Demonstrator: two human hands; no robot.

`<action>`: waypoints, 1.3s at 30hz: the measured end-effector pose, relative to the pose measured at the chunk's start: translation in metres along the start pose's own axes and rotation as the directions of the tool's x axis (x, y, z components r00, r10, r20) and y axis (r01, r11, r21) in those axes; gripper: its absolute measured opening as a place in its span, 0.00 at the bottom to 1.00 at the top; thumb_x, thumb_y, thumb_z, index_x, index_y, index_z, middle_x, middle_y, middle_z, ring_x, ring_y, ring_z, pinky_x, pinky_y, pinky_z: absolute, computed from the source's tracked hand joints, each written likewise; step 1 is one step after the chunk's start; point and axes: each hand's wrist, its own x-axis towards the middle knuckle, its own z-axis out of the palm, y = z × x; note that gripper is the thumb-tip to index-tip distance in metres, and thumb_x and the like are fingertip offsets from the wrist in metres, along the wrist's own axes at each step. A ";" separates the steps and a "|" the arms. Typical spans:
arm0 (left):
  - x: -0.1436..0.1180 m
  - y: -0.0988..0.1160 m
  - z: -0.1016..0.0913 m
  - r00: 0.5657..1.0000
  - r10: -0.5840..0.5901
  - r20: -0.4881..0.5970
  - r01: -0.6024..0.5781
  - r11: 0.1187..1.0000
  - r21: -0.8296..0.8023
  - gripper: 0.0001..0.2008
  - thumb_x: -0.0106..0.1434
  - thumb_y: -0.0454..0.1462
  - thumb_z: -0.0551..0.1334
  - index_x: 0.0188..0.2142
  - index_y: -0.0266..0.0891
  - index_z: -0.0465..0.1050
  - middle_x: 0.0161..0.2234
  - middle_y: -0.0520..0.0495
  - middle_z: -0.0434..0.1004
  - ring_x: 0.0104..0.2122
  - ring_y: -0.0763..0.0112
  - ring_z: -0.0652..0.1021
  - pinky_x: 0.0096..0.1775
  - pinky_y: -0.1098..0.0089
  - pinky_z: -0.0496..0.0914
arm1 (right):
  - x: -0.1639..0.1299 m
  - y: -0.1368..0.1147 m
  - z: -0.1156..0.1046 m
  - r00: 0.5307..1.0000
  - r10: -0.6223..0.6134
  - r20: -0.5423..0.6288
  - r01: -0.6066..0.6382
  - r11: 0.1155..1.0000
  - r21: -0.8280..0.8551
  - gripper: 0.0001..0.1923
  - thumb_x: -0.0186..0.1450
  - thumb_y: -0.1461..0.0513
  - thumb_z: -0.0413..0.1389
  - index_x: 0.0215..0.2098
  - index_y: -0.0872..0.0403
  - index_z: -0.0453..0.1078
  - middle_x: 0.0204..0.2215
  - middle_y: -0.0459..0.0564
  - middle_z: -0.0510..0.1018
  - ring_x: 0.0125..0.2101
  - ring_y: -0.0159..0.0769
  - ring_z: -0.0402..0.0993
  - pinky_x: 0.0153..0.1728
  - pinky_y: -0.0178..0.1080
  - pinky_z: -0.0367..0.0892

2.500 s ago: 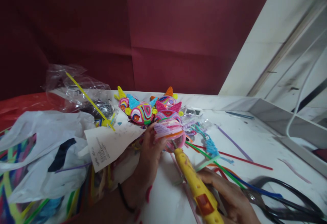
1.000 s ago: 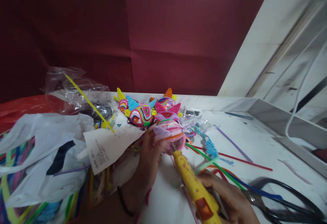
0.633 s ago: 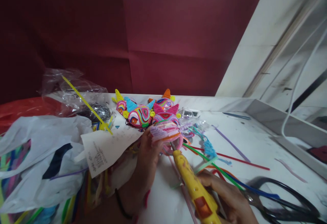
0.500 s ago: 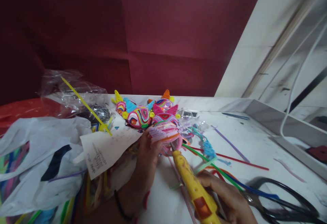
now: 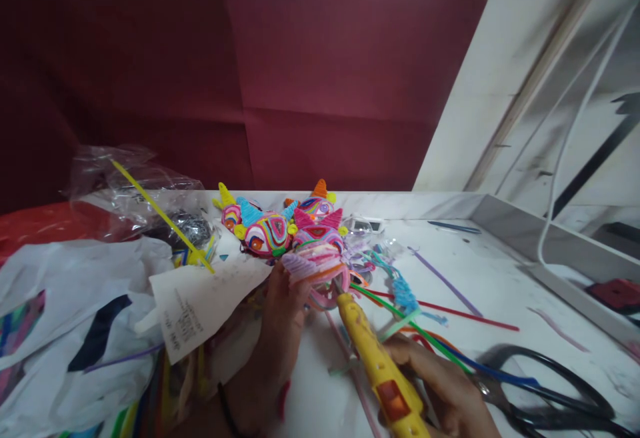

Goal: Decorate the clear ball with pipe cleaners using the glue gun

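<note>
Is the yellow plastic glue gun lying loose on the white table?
No, the right hand grips the yellow plastic glue gun, nozzle at the pink coiled craft piece.

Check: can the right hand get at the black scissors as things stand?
Probably not at once: the right hand is closed on the yellow glue gun. The scissors lie close beside it, with only loose pipe cleaners between.

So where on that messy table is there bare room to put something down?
Bare white tabletop shows between the purple pipe cleaner, the raised ledge and the scissors. It is crowded around the finished pipe-cleaner figures, the plastic bags and both hands.
</note>
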 end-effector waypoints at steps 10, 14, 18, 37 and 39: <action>-0.001 0.000 -0.001 1.000 0.010 -0.016 -0.010 0.999 -0.030 0.23 0.54 0.44 0.71 0.49 0.48 0.73 0.52 0.46 0.78 0.54 0.53 0.76 0.48 0.60 0.76 | 0.000 0.003 -0.002 1.000 0.005 0.006 -0.005 1.000 -0.020 0.17 0.67 0.47 0.55 0.37 0.50 0.76 0.26 0.50 0.77 0.24 0.36 0.73 0.23 0.32 0.68; 0.000 -0.001 -0.003 1.000 0.007 -0.026 -0.007 1.000 -0.020 0.26 0.54 0.44 0.71 0.53 0.51 0.72 0.51 0.47 0.78 0.55 0.55 0.76 0.48 0.60 0.76 | -0.001 0.005 -0.001 0.999 0.037 -0.003 -0.037 0.999 -0.035 0.16 0.66 0.48 0.57 0.36 0.51 0.76 0.25 0.49 0.76 0.24 0.36 0.73 0.24 0.32 0.68; -0.001 -0.001 -0.003 1.000 0.009 -0.013 -0.010 1.000 -0.008 0.27 0.56 0.45 0.70 0.56 0.52 0.71 0.54 0.46 0.77 0.55 0.54 0.76 0.50 0.58 0.75 | 0.000 0.006 0.001 0.996 0.082 -0.019 -0.082 0.996 -0.027 0.15 0.67 0.49 0.56 0.34 0.51 0.76 0.24 0.48 0.75 0.23 0.34 0.70 0.22 0.31 0.67; -0.001 -0.003 -0.005 0.999 -0.008 -0.038 0.008 1.000 -0.005 0.26 0.55 0.45 0.71 0.53 0.50 0.71 0.55 0.45 0.75 0.55 0.53 0.76 0.49 0.58 0.75 | -0.001 0.007 0.005 0.996 0.086 -0.039 -0.082 0.993 0.085 0.13 0.65 0.50 0.60 0.37 0.50 0.76 0.29 0.49 0.75 0.26 0.35 0.72 0.26 0.32 0.70; -0.001 -0.003 -0.005 0.999 -0.012 -0.049 0.012 1.000 -0.001 0.27 0.54 0.46 0.71 0.53 0.49 0.71 0.55 0.45 0.76 0.55 0.54 0.76 0.49 0.60 0.75 | -0.001 0.007 0.006 0.996 0.078 -0.050 -0.073 0.993 0.090 0.13 0.66 0.50 0.58 0.38 0.50 0.76 0.29 0.49 0.76 0.26 0.35 0.73 0.27 0.32 0.70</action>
